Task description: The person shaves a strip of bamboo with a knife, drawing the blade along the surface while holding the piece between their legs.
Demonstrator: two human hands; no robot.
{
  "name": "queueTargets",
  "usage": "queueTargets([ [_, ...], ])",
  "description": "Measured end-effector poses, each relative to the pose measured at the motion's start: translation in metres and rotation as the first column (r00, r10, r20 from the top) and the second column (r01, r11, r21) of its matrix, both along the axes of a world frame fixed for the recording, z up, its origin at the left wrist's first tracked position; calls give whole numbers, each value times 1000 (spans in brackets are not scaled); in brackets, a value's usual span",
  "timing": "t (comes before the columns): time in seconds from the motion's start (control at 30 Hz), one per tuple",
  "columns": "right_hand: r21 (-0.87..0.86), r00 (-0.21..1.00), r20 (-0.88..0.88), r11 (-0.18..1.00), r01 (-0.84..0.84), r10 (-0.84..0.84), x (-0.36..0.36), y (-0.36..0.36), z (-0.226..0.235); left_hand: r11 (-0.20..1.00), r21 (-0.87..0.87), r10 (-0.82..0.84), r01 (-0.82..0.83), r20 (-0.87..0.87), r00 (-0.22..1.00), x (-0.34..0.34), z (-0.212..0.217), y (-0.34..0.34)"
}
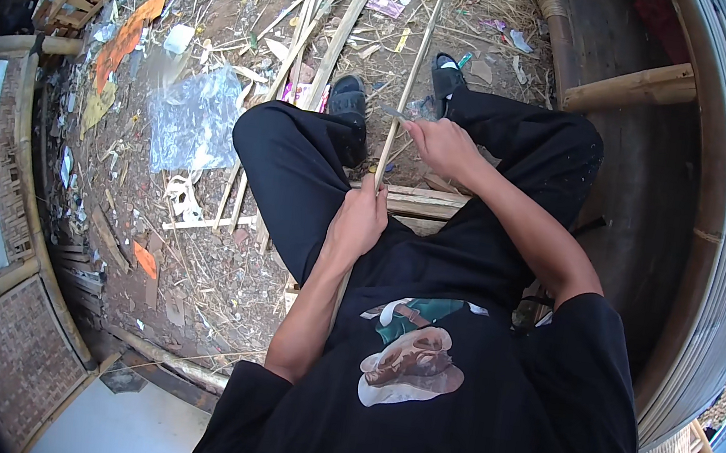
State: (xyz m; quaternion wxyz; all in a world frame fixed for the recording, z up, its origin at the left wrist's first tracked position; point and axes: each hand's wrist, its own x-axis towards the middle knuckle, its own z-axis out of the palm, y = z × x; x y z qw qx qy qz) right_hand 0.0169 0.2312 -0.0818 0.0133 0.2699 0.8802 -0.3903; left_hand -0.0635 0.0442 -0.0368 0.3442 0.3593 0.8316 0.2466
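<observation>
While the left hand (358,221) grips the near part of a long, slim bamboo strip (418,64), the right hand (446,150) is closed on what looks like a small knife (394,113), its handle hidden in the fist. The strip slants up between the knees and out past the sandals; the blade crosses it in view, though whether it bites cannot be told. If this is paring, as it seems, a low, even blade angle and light strokes should serve best, with the left hand firm and behind the edge, and strokes sent away from it and clear of the thighs.

The gap between the legs gives the strip a lane, but its far part runs close by the right sandal (447,77), so sideways swings need care. On the right, a bamboo rail (633,88) lies beyond the knee; to the left, loose split lengths (342,36) and a clear plastic sheet (198,118) lie on the littered ground (227,286), leaving the left elbow more room.
</observation>
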Motion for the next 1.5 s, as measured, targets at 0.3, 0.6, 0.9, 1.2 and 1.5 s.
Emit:
queueTargets([
  [0.3,25,993,-2,992,-121,121,7,-14,-10,996,-89,-2,0,-20,1000,3,8,6],
  [0.6,-31,972,-25,972,-234,233,19,-32,3,996,62,-62,62,-3,998,3,-3,-1],
  [0.9,92,995,89,994,-56,48,8,22,-7,999,1,-46,46,-15,999,6,1,2],
  [1.2,64,931,76,930,-363,358,9,-15,18,996,62,-55,57,-25,998,6,-4,1],
  [1.5,24,978,47,978,-207,205,-1,13,4,998,61,-14,14,-1,1000,4,5,-3],
])
